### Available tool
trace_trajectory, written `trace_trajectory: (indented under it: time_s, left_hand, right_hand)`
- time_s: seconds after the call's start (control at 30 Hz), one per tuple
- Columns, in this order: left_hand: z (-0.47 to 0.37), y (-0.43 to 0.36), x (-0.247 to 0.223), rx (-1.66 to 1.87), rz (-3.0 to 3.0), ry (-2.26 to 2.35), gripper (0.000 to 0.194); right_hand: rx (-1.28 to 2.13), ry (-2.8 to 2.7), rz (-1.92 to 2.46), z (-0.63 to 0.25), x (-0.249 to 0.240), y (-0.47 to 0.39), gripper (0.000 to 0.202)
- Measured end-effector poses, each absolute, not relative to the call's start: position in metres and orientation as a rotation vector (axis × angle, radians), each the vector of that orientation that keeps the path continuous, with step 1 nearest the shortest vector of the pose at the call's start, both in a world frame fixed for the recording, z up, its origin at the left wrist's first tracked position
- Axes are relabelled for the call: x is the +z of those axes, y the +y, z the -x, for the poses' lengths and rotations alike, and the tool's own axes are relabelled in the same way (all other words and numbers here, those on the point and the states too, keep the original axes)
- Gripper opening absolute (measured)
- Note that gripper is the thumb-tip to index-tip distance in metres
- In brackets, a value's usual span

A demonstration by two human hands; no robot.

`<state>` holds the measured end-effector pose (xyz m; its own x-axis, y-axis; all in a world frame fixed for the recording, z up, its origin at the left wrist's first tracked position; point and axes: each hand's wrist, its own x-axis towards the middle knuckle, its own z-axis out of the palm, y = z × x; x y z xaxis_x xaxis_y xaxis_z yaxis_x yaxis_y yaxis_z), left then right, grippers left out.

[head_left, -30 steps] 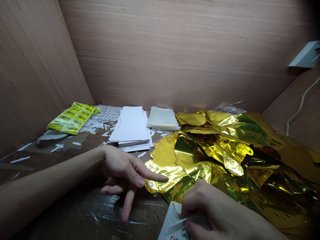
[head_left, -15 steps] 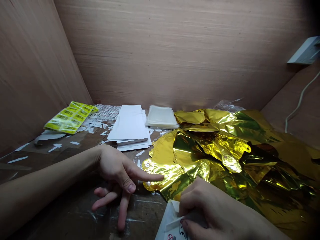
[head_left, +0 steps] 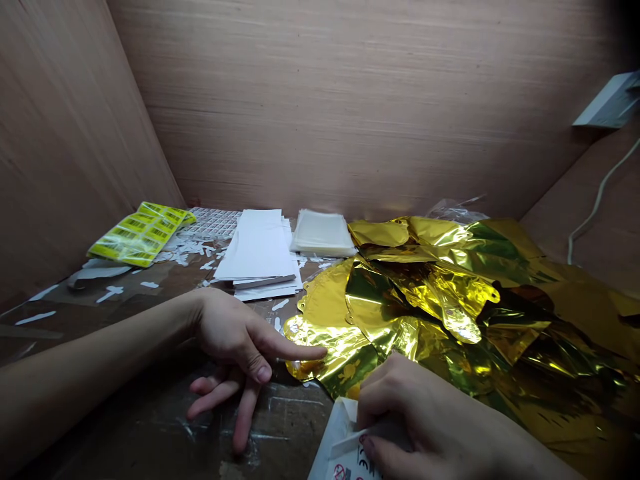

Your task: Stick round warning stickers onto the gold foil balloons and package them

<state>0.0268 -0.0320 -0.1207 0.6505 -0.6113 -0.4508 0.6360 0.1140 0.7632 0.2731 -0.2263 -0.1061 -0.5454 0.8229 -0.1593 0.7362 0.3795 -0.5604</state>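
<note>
Wood-grained panelling (head_left: 325, 100) rises behind everything, and just in front of it sits our landmark, the white paper stack (head_left: 255, 247), lying on a dark, scuffed, tape-patched table (head_left: 155, 443). Left of that stack, a small-print sheet (head_left: 217, 221) lies near a scatter of white scraps (head_left: 187, 255), and farther left, glossy yellow labels (head_left: 140, 233) tilt towards the side panel (head_left: 60, 133). Right of the stack, just beside it, come the clear sleeves (head_left: 323, 233) in a neat pile; then gold foil (head_left: 440, 287), a big crinkled heap spreading right and nearer to me. Far to the stack's right, a white box (head_left: 607, 103) sits high up, a pale cable (head_left: 595, 200) hanging below.

Nearer me than the stack, my left hand (head_left: 233, 347) has its fingers spread, forefinger over the foil's edge; whether it touches, I can't tell. Nearer still and to the stack's right, my right hand (head_left: 400, 413) grips a printed white packet (head_left: 327, 450).
</note>
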Motion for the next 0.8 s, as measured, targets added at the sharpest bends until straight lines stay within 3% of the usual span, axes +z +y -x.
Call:
trace_trajectory:
  time_s: [0.2,0.4,0.57,0.73,0.8]
  left_hand:
    - [-0.0261,-0.0347,-0.1138,-0.907,-1.218,0.025,0.074]
    - [-0.0255,-0.0345,-0.1136,-0.907,-1.200,0.072,0.072]
    - [-0.0245,-0.0341,-0.1148,-0.897,-1.192,0.089,0.074]
    - [-0.0263,-0.0353,-0.1128,-0.909,-1.176,0.102,0.075]
    - [-0.0267,-0.0363,-0.1113,-0.905,-1.175,0.116,0.076]
  right_hand:
    - [0.909,-2.499,1.387,-0.2735,-0.1049,-0.2269,0.004]
    - [0.956,-2.513,1.303,-0.2725,-0.1045,-0.2257,0.021]
    - [0.990,-2.514,1.276,-0.2721,-0.1035,-0.2247,0.024]
    - [0.883,-2.474,1.349,-0.2715,-0.1049,-0.2268,0.003]
    - [0.838,-2.432,1.377,-0.2698,-0.1072,-0.2284,0.018]
